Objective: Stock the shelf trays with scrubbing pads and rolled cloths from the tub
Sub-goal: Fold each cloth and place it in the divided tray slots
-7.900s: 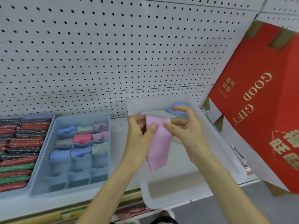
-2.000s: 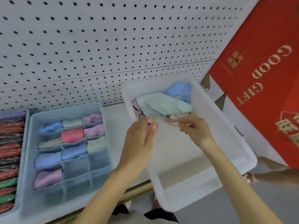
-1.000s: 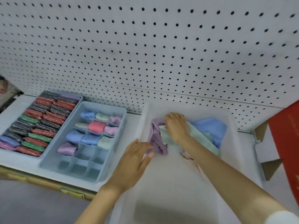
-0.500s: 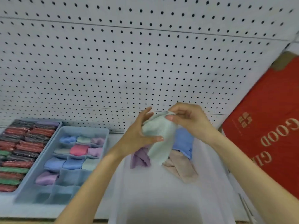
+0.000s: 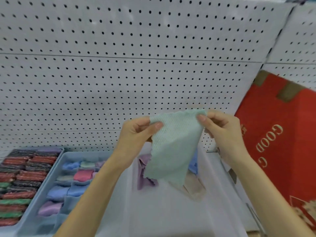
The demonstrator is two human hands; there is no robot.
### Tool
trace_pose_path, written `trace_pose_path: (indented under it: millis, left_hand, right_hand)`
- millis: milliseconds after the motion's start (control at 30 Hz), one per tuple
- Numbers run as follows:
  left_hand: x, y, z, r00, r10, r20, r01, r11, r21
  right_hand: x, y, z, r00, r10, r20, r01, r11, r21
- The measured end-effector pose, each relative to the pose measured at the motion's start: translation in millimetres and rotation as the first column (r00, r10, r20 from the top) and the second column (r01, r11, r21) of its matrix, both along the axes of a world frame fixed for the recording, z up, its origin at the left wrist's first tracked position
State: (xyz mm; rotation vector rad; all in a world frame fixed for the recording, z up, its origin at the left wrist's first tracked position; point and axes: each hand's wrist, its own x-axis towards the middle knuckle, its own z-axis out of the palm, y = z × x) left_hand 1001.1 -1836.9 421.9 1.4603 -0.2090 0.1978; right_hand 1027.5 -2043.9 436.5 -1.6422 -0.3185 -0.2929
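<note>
I hold a pale green cloth (image 5: pixel 172 147) spread out above the clear plastic tub (image 5: pixel 171 216). My left hand (image 5: pixel 136 134) pinches its top left corner and my right hand (image 5: pixel 220 130) pinches the top right corner. Under it in the tub lie a purple cloth (image 5: pixel 144 175), a beige cloth (image 5: pixel 195 189) and a blue cloth (image 5: pixel 193 164), partly hidden. To the left stands a blue divided tray (image 5: pixel 56 161) with rolled cloths in several compartments. Further left a tray of scrubbing pads (image 5: pixel 18 183) holds red, green and dark pads.
A white pegboard wall (image 5: pixel 136 65) rises behind the shelf. A red cardboard box (image 5: pixel 280 147) printed "GOOD GIFT" leans at the right, close to the tub's right side.
The green cloth has gone from bunched between my hands to opened out flat. My hands have drawn apart to its two top corners and risen a little.
</note>
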Motion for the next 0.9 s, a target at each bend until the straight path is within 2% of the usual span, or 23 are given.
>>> trace_pose_path:
  millis: [200, 333, 400, 500, 600, 667, 767, 900]
  left_hand:
    - [-15.7, -2.7, 13.8, 0.999, 0.020, 0.044, -0.017, 0.997, -0.072]
    - [-27.1, -4.2, 34.0, 0.992, -0.092, 0.086, 0.110, 0.968, -0.227]
    - [-33.0, -10.2, 47.2, 0.977, -0.172, 0.124, 0.201, 0.935, -0.290]
    - [-32.1, -25.5, 55.5, 0.950, -0.262, 0.171, 0.306, 0.893, -0.331]
    - [-24.4, -37.2, 53.5, 0.944, -0.295, 0.150, 0.331, 0.845, -0.421]
    - [-25.2, -42.9, 55.4, 0.945, -0.304, 0.118, 0.323, 0.826, -0.462]
    - [-28.0, -48.6, 59.1, 0.957, -0.289, 0.005, 0.259, 0.850, -0.459]
    - [-21.4, -48.4, 54.8, 0.959, -0.262, -0.110, 0.197, 0.892, -0.407]
  right_hand:
    - [-18.9, -7.6, 12.9, 0.969, 0.241, -0.053, -0.229, 0.958, 0.175]
    - [-25.7, -16.4, 25.6, 0.836, 0.548, 0.034, -0.545, 0.819, 0.178]
    - [-29.6, -10.2, 34.3, 0.776, 0.626, 0.078, -0.628, 0.753, 0.198]
    - [-33.8, 18.7, 41.3, 0.765, 0.624, 0.159, -0.644, 0.730, 0.229]
    - [-34.4, 43.3, 36.3, 0.801, 0.560, 0.210, -0.598, 0.739, 0.311]
    - [-35.2, 51.0, 35.3, 0.794, 0.558, 0.241, -0.608, 0.718, 0.338]
    - [-33.0, 53.3, 35.4, 0.790, 0.569, 0.228, -0.612, 0.713, 0.343]
    - [-28.7, 49.4, 35.5, 0.854, 0.489, 0.176, -0.520, 0.789, 0.327]
